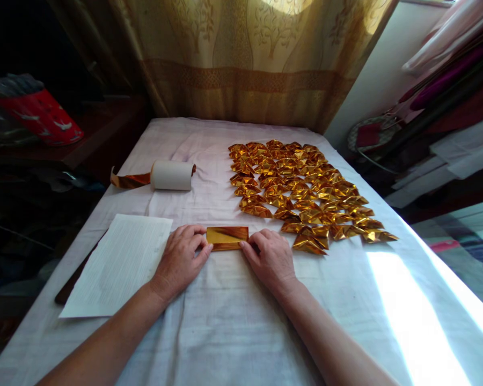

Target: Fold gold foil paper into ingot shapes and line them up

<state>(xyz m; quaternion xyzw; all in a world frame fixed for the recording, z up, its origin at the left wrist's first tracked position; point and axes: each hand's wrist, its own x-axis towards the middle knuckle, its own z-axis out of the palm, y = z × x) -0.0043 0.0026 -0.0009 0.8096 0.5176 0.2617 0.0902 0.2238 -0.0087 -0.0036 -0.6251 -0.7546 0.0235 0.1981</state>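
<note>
A small folded strip of gold foil paper [227, 237] lies flat on the white cloth-covered table [233, 321] in front of me. My left hand [180, 260] pinches its left end with curled fingers. My right hand [270, 258] pinches its right end the same way. Both hands rest on the cloth. Just beyond my right hand spreads a large patch of several folded gold foil pieces [301, 190], laid in rows.
A white roll of foil [171, 175] with a gold tail lies at the back left. A white sheet stack [118, 262] sits left of my left hand, over a dark board. A curtain hangs behind the table. Bright sunlight falls at the right front.
</note>
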